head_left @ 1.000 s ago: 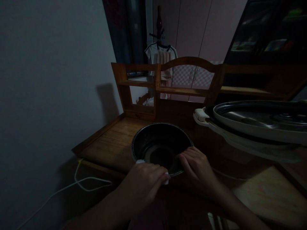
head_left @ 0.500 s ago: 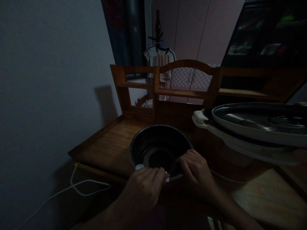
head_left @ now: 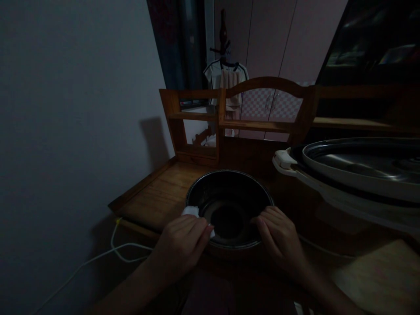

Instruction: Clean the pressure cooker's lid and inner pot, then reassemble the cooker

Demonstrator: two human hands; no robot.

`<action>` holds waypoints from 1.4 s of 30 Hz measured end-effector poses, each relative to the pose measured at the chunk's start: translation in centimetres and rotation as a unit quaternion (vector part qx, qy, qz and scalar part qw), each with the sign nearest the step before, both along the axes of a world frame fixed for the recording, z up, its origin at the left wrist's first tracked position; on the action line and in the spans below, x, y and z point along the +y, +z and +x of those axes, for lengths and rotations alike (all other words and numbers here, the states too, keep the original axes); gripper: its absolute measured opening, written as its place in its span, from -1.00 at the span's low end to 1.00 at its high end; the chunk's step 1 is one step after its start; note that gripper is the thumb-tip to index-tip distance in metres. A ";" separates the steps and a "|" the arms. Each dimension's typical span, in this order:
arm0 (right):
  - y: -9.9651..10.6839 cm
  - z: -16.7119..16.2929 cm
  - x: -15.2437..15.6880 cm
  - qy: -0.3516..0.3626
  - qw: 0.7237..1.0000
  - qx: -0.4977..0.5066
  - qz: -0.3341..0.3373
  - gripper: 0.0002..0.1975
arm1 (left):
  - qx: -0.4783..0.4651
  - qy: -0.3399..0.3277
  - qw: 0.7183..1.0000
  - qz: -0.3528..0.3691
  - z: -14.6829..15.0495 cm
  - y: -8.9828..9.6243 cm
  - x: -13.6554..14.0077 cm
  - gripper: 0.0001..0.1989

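Observation:
A round black pot [head_left: 229, 183] stands on the wooden desk in front of me, its dark inside facing up. My right hand [head_left: 278, 229] grips its right rim, thumb on the inner side and fingers wrapped over the edge. At the front left of the rim, my left hand [head_left: 185, 240] is closed around a white wiping cloth [head_left: 190, 211], which could also be a tissue. Bits of the cloth stick out on both sides of the fist and press against the rim. Dim light hides the pot's outer side.
To the right is a large white-rimmed electric pan [head_left: 354, 175] with a glass lid and a pale handle [head_left: 285, 159]. A wooden shelf rack [head_left: 197, 116] borders the desk [head_left: 157, 188] at the back. A white cable [head_left: 98, 259] hangs at the left, near the wall [head_left: 82, 109].
My left hand has slid with the cloth along the rim, from the front towards the left. My right hand keeps its hold on the rim. The view has turned slightly left.

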State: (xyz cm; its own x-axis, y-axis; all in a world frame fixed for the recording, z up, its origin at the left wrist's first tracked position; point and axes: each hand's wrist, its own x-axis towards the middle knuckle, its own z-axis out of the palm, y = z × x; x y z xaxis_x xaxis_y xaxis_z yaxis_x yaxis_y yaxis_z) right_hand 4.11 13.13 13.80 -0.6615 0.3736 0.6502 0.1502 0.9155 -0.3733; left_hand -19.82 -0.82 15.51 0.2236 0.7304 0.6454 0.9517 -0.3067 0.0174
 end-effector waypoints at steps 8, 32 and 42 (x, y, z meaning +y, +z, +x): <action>-0.6 -0.3 -0.1 -0.010 0.999 0.032 0.015 -0.73 | -0.005 0.005 1.000 0.004 4.0 0.4 0.2 -0.80; -0.9 -0.5 0.0 -0.010 0.998 0.049 0.022 -0.74 | 0.156 -0.118 0.964 -0.181 -8.9 3.9 4.8 -0.71; -1.1 -0.5 0.1 0.001 0.998 0.051 0.028 -0.75 | 0.067 -0.147 0.966 -0.203 -8.7 3.2 3.8 -0.77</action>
